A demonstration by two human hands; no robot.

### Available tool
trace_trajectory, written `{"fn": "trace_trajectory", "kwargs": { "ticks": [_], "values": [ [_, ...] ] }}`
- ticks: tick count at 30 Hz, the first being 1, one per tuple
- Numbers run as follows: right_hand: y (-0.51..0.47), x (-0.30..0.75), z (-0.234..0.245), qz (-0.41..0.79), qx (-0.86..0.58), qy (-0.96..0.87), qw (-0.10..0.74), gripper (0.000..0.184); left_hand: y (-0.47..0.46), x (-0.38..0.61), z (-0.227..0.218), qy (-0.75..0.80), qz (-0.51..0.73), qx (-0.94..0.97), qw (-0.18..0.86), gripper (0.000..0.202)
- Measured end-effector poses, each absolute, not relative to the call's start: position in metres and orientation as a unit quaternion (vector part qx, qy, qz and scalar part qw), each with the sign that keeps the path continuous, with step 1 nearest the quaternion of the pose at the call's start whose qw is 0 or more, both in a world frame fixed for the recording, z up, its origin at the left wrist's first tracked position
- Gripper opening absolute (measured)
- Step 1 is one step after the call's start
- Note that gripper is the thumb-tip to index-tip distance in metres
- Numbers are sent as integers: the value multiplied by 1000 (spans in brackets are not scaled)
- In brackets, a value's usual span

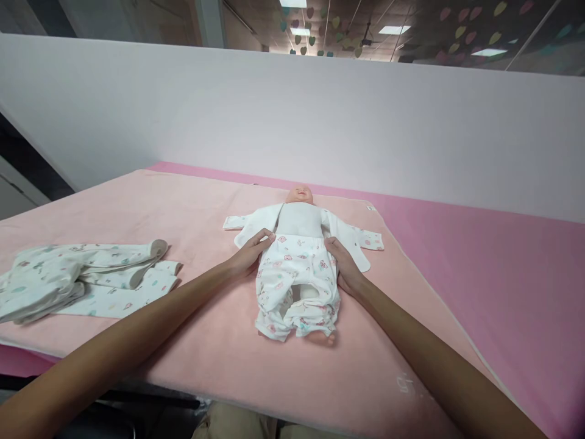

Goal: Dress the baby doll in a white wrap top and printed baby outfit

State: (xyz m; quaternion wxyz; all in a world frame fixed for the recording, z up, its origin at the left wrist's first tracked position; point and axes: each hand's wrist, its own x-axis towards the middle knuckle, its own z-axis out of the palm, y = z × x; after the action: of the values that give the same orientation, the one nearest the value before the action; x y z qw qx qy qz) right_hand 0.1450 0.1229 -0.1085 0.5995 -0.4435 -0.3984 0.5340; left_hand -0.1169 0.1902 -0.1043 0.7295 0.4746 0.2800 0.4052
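A baby doll [300, 194] lies on its back on a peach-pink mat [205, 360], its head toward the wall. It wears white patterned baby pants [292, 262] pulled up to the waist, and its toes show below one cuff. A white jacket [262, 221] lies spread open at its sides, with both sleeves stretched outward. My left hand [250, 253] is closed on the left edge of the waistband. At the opposite edge, my right hand [343, 263] grips the waistband between thumb and fingers. Some fingertips are hidden by the cloth.
Folded patterned baby clothes [91, 277] with grey-beige trim lie on the left of the mat. Behind the table stands a white partition wall [292, 122]. A pink surface [503, 274] extends to the right. The table's near edge is close to my lap.
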Motion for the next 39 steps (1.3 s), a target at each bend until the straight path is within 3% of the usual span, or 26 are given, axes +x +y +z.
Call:
{"fn": "trace_trajectory", "kwargs": {
  "ticks": [4,10,13,20,28,31,36,39],
  "values": [
    [127,148,-106,513,-475,-451,556,49,192,-118,-99,312,391,541,676,41],
    [130,153,-63,262,-497,-699,442,33,202,-125,-48,270,266,826,417,29],
    [141,148,-47,231,-485,-727,429,35,209,-117,-29,245,268,857,366,29],
    [181,146,-71,455,-479,-520,541,53,232,-102,-55,319,353,727,495,40],
    [180,172,-99,349,-525,-596,498,45,250,-108,-93,347,410,706,461,42],
    [188,166,-100,362,-499,-597,514,41,254,-103,-90,337,398,711,471,41],
    [212,147,-98,452,-469,-497,573,53,271,-84,-90,344,376,683,523,47],
    [213,151,-92,427,-501,-534,531,51,277,-82,-87,337,367,711,496,47]
  ]
}}
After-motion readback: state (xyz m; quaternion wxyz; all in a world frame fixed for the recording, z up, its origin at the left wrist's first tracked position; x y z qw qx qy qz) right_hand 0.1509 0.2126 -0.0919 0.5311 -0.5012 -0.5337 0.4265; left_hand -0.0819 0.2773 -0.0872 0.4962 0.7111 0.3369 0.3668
